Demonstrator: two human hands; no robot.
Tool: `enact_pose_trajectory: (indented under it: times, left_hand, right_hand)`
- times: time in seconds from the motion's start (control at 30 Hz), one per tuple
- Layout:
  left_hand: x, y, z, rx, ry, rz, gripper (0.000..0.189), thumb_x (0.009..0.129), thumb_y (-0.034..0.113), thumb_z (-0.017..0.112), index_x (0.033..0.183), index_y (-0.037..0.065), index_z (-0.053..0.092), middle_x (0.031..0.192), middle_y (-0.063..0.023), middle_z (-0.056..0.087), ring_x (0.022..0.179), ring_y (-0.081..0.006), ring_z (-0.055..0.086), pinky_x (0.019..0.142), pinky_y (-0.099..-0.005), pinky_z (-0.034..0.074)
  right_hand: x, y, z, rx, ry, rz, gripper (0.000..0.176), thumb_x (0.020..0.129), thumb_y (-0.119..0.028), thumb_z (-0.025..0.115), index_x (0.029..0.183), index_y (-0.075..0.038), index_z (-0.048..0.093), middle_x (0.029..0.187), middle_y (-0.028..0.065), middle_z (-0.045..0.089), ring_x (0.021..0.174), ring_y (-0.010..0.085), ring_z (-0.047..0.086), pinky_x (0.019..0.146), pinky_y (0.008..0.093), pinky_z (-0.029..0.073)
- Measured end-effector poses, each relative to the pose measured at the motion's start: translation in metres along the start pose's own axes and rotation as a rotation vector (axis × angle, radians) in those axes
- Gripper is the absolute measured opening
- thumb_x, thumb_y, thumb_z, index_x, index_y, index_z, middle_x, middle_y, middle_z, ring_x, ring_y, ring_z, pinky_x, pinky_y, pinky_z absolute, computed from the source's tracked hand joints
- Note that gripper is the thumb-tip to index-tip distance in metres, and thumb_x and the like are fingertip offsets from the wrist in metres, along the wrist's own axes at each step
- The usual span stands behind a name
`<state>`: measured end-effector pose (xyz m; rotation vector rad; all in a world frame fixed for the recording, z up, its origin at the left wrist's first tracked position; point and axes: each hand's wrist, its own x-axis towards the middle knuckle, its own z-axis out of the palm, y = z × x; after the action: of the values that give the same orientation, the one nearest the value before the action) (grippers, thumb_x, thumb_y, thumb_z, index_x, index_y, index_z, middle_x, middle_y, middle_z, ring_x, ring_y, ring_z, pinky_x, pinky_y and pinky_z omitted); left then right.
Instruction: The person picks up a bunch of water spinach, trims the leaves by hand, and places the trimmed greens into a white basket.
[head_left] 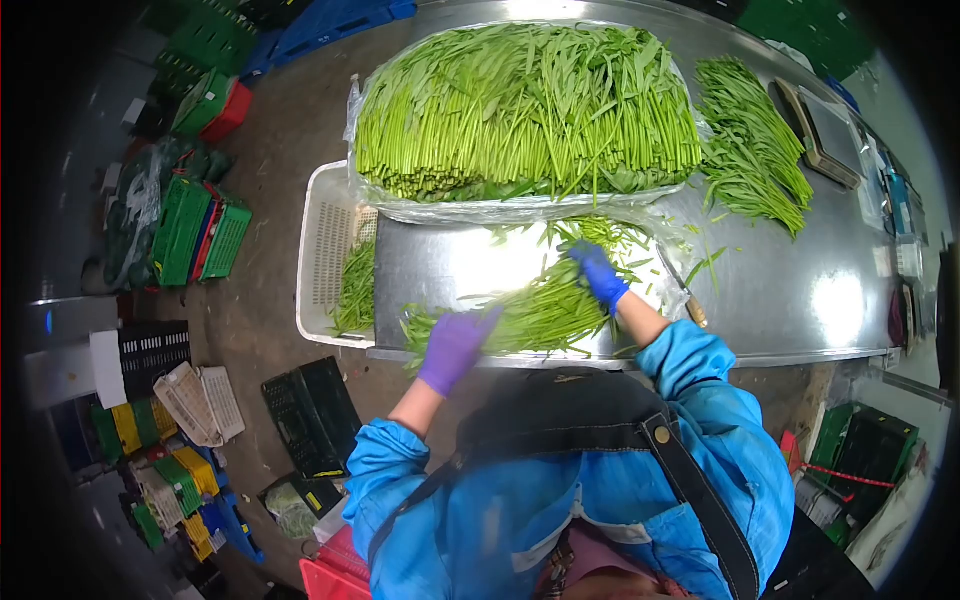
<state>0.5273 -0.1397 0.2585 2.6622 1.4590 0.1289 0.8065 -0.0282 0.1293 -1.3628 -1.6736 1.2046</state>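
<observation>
A bunch of long green leafy stems [545, 310] lies on the steel table between my hands. My left hand [457, 350], in a purple glove, is at the leafy left end of the bunch, its fingers smeared by motion. At the stem end on the right, my right hand [598, 272], in a blue glove, has its fingers closed round the stems. Behind them, a large pile of the same greens [530, 115] sits in clear plastic wrapping. A knife with a wooden handle [696, 312] lies to the right of my right hand.
A white crate [324, 255] with some greens stands at the table's left end. More greens [752, 145] and a scale-like device [820, 135] are at the back right of the steel table [790, 320]. Green crates [185, 235] and a black crate [312, 415] stand on the floor at left.
</observation>
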Motion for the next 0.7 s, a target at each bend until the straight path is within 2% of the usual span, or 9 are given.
enact_pose_trajectory:
  times: [0.03,0.1,0.2,0.37,0.43,0.5,0.53,0.57,0.7]
  left_hand:
    - [-0.004,-0.001,-0.001,-0.010,0.002,-0.016,0.071,0.060,0.001,0.058,0.128,0.017,0.044,0.075,-0.0037,0.051,0.070,-0.0208,0.052,0.063,-0.0347,0.039]
    - [-0.011,-0.005,-0.001,0.022,0.030,-0.004,0.070,0.060,0.002,0.058,0.128,0.017,0.045,0.075,-0.0034,0.051,0.069,-0.0203,0.052,0.063,-0.0344,0.039]
    - [-0.014,-0.007,-0.001,0.078,0.073,0.034,0.066,0.063,0.004,0.058,0.127,0.017,0.046,0.076,-0.0027,0.051,0.068,-0.0188,0.051,0.062,-0.0334,0.039]
    - [-0.001,-0.002,-0.009,0.155,0.119,0.148,0.060,0.068,0.006,0.053,0.127,0.017,0.046,0.078,-0.0022,0.052,0.066,-0.0162,0.050,0.062,-0.0313,0.039]
    - [0.005,0.004,-0.019,0.236,0.084,0.220,0.056,0.071,0.007,0.050,0.126,0.017,0.046,0.081,-0.0023,0.053,0.065,-0.0156,0.050,0.061,-0.0303,0.040]
    - [0.008,0.006,-0.023,0.234,0.082,0.244,0.055,0.072,0.007,0.050,0.126,0.018,0.047,0.082,-0.0025,0.053,0.065,-0.0158,0.050,0.061,-0.0300,0.040]
    - [0.008,0.007,-0.024,0.230,0.082,0.263,0.054,0.072,0.008,0.050,0.125,0.018,0.047,0.082,-0.0027,0.053,0.066,-0.0161,0.050,0.061,-0.0297,0.040]
    - [0.007,0.005,-0.022,0.233,0.081,0.263,0.054,0.072,0.008,0.050,0.125,0.018,0.047,0.082,-0.0027,0.053,0.066,-0.0161,0.050,0.061,-0.0297,0.040]
    - [0.000,0.006,-0.011,0.205,0.073,0.257,0.053,0.073,0.008,0.050,0.125,0.018,0.047,0.083,-0.0031,0.054,0.066,-0.0169,0.051,0.062,-0.0303,0.040]
  right_hand:
    - [0.003,0.037,-0.016,-0.565,0.153,-0.487,0.031,0.085,-0.025,0.054,0.104,-0.001,0.059,0.074,0.0124,0.062,0.070,0.0286,0.060,0.071,0.0330,0.049]
    - [-0.003,0.042,-0.048,-0.277,0.254,0.168,0.037,0.081,-0.030,0.059,0.102,0.001,0.060,0.088,0.0180,0.064,0.083,0.0302,0.062,0.076,0.0339,0.048]
    - [-0.006,-0.006,-0.057,-0.340,0.118,0.221,0.046,0.077,-0.035,0.063,0.103,0.002,0.059,0.095,0.0194,0.063,0.091,0.0282,0.061,0.081,0.0338,0.046]
    - [-0.007,-0.140,-0.006,-0.341,-0.483,0.109,0.083,0.067,-0.062,0.062,0.125,-0.005,0.046,0.120,0.0181,0.053,0.110,0.0315,0.051,0.093,0.0340,0.040]
    - [0.001,-0.122,0.030,-0.383,-0.400,0.095,0.078,0.068,-0.064,0.059,0.119,-0.004,0.052,0.113,0.0193,0.057,0.105,0.0330,0.054,0.091,0.0344,0.042]
    - [0.012,-0.136,0.040,-0.640,-0.720,0.072,0.068,0.070,-0.060,0.059,0.111,-0.005,0.058,0.109,0.0199,0.057,0.103,0.0301,0.055,0.089,0.0387,0.041]
    - [0.013,-0.117,0.045,-0.609,-0.724,-0.107,0.045,0.073,-0.045,0.060,0.092,-0.005,0.063,0.092,0.0190,0.062,0.088,0.0311,0.060,0.079,0.0402,0.046]
    - [0.013,-0.099,0.048,-0.607,-0.723,-0.108,0.045,0.073,-0.045,0.060,0.092,-0.005,0.063,0.092,0.0190,0.062,0.088,0.0311,0.060,0.079,0.0402,0.046]
    - [0.018,-0.050,0.020,-0.781,-0.320,-0.343,0.014,0.071,-0.021,0.056,0.074,-0.008,0.061,0.067,0.0134,0.061,0.064,0.0325,0.061,0.060,0.0411,0.048]
